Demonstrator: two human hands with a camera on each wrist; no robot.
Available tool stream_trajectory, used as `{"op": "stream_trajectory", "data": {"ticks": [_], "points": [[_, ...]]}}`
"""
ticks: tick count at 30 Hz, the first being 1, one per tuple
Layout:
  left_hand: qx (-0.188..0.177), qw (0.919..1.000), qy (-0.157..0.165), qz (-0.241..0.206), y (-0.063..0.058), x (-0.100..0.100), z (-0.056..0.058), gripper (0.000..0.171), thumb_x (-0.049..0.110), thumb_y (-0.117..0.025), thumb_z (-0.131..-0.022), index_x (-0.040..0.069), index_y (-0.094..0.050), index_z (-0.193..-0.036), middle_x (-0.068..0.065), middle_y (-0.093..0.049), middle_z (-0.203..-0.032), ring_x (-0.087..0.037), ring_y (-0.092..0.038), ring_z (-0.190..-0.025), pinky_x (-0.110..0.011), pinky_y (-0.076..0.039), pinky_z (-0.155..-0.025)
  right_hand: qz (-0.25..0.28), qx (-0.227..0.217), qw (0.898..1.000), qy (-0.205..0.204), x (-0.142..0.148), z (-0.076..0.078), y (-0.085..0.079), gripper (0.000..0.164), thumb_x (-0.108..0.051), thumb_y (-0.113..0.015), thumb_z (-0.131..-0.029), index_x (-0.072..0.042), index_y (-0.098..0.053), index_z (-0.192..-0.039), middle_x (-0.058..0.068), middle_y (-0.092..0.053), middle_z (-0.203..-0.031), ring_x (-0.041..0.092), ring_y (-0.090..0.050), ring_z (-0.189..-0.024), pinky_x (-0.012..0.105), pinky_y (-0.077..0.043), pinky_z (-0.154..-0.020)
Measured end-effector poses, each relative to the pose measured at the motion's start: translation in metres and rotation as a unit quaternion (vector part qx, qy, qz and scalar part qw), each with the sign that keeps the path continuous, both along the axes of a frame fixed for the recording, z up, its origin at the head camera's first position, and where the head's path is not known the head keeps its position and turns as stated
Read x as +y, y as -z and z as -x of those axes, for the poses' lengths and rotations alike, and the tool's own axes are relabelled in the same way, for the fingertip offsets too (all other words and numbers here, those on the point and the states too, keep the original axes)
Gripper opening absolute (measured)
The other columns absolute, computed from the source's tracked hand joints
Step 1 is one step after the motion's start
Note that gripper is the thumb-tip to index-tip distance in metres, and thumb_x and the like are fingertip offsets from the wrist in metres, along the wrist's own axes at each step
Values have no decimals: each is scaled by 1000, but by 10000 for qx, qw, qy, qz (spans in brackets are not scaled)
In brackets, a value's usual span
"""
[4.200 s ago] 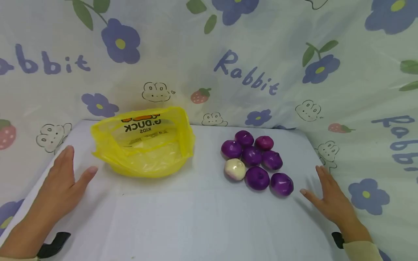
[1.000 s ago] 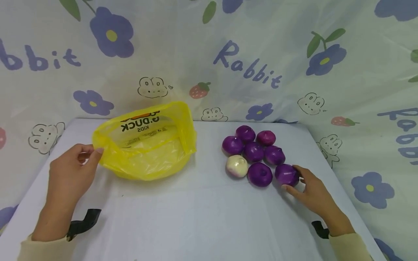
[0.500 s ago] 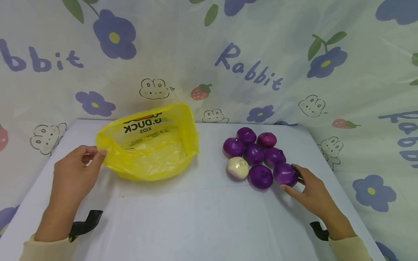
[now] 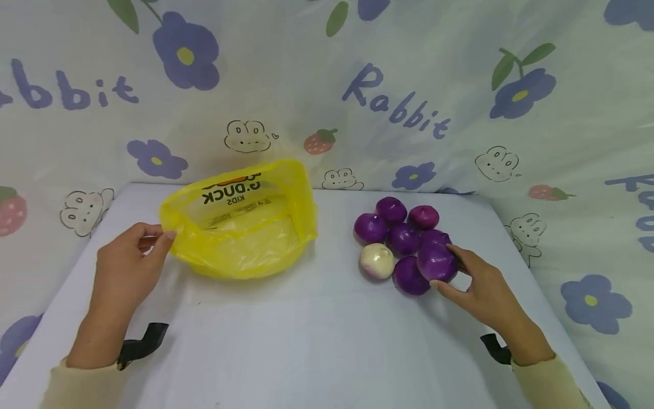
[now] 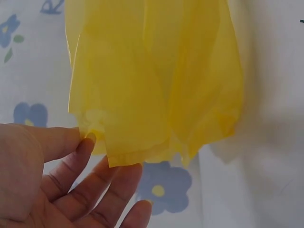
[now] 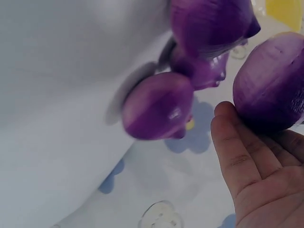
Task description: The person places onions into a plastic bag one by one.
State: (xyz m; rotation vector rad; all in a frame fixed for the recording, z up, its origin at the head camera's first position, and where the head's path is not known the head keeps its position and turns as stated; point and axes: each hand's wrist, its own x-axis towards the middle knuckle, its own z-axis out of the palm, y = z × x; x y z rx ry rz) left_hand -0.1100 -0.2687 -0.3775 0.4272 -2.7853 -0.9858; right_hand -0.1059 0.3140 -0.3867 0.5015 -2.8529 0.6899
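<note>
Currently noted: right hand (image 4: pixel 482 292) gripping round, glossy purple onion (image 4: pixel 436 262), lifted beside the cluster of onions (image 4: pixel 395 233) on white table (image 4: pixel 306 341). Left hand (image 4: pixel 128 267) pinching rim of yellow bag (image 4: pixel 240 227).

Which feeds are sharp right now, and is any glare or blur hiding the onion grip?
Head view: sharp, evenly lit, soft shadows; right hand grips a purple onion. Right wrist view: onions close and slightly soft, small glare spots, grip partly cropped. Left wrist view: yellow bag glows translucent, left hand pinching its edge, background washed out.
</note>
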Motion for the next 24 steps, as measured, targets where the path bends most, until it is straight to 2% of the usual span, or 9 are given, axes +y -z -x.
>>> {"op": "stream_trajectory", "data": {"ticks": [5, 10, 15, 24], "points": [[97, 9999, 45, -6, 1, 3, 1, 49, 40, -54, -109, -4, -61, -129, -30, -64, -130, -49, -56, -123, -66, -51, -96, -124, -147, 9996, -208, -17, 11, -14, 82, -34, -89, -86, 2, -50, -148, 23, -65, -131, 40, -70, -111, 56, -58, -91], [113, 9999, 117, 16, 1, 3, 1, 50, 42, -53, -109, -3, -61, -129, -29, -64, -130, -49, -57, -123, -66, -51, -96, -353, -31, 9986, -386, -35, 19, -24, 82, -36, -89, -84, -1, -52, -148, 21, -70, -125, 36, -70, -107, 55, -58, -91], [37, 9999, 135, 23, 0, 3, 1, 51, 42, -53, -109, -4, -60, -130, -30, -64, -131, -49, -56, -123, -66, -51, -96, -440, -40, 9976, -537, -50, 24, -34, 82, -40, -87, -85, -1, -52, -148, 23, -68, -130, 39, -68, -114, 57, -56, -94], [157, 9996, 238, 2, 0, 2, -1, 49, 40, -55, -109, -4, -61, -129, -30, -65, -128, -50, -57, -122, -67, -50, -96, -449, 103, 9955, -829, -71, 31, -43, 83, -36, -88, -85, 1, -51, -148, 23, -66, -133, 41, -68, -115, 57, -57, -93]]}}
